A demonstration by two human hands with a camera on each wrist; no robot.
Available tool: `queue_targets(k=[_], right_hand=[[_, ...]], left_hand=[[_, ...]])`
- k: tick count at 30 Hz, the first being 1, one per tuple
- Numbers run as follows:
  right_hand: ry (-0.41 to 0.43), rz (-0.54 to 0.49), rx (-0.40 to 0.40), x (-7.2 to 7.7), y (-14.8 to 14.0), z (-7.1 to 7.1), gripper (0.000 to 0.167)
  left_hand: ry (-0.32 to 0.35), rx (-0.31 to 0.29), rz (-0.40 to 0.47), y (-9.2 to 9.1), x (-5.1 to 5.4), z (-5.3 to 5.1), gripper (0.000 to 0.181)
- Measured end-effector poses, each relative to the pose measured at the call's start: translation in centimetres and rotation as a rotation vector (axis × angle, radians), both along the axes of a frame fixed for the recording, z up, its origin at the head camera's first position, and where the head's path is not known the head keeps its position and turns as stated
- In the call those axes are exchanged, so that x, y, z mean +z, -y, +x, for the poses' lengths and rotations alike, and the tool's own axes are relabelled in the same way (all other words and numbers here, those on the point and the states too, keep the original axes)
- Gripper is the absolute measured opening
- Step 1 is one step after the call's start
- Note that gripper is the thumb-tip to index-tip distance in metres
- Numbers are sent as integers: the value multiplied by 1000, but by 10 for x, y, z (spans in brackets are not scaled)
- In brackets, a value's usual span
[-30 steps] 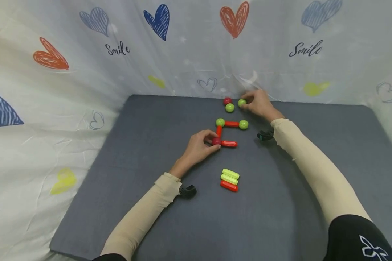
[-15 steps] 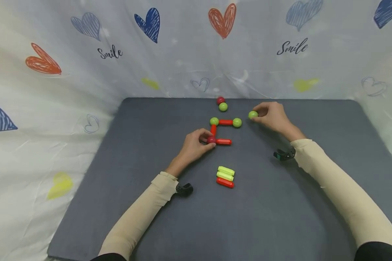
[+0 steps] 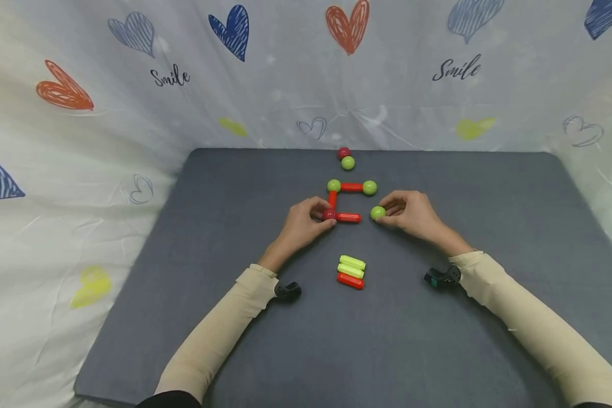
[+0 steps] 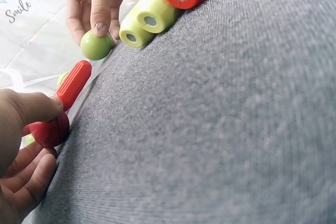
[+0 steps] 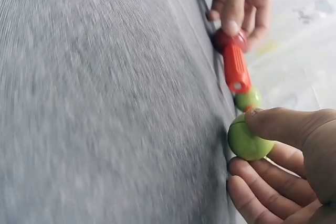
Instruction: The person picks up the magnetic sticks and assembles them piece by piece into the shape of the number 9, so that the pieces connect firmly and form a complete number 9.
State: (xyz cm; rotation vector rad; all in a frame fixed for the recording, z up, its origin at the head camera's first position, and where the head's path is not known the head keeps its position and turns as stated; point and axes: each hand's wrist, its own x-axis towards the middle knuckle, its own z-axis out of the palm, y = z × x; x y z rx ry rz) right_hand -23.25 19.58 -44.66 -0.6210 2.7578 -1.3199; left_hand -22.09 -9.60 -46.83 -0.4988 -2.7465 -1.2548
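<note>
My left hand (image 3: 303, 225) grips a red ball (image 3: 329, 215) at the near left corner of a joined shape. From that ball a red stick (image 3: 349, 217) points right with its end free; another red stick (image 3: 332, 199) leads to a green ball (image 3: 334, 186), and a far red stick (image 3: 352, 187) ends at a green ball (image 3: 369, 187). My right hand (image 3: 413, 215) pinches a separate green ball (image 3: 378, 213) just right of the free end, a gap between them. The right wrist view shows thumb and fingers round this green ball (image 5: 250, 139).
Two yellow sticks (image 3: 351, 266) and a red stick (image 3: 350, 281) lie side by side nearer the person. A red ball (image 3: 344, 153) and a green ball (image 3: 348, 163) sit at the back edge of the grey table (image 3: 234, 238), before a patterned curtain (image 3: 285, 73).
My right hand has carried the green ball away from the back balls, first rightward, then toward the person and left to the free stick end. My left hand keeps its hold on the red ball.
</note>
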Motion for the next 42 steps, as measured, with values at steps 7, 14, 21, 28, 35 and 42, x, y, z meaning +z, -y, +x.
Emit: queue_targets(k=[7,14,21,28,35,42], right_hand=[[2,-27,45,-4,12,3,30],[-6,-29,44,-4,16,3,30],[-4,-27,40,-4,17,1,31],[-32,31,-17,-4,6,-8,30],[-71,49,-71,-7,-4,-15,29],[-70,75,-99,-1,-5,-15,38]], left_hand=[[-9,-5,-2,-1,-3,-1,32],[1,-1,0,-1,-2,0,32],[0,2,6,0,0,1,31],[-14,2,6,0,1,1,31],[-13,2,3,0,0,4,31],[-4,12,-9,1,4,3,31]])
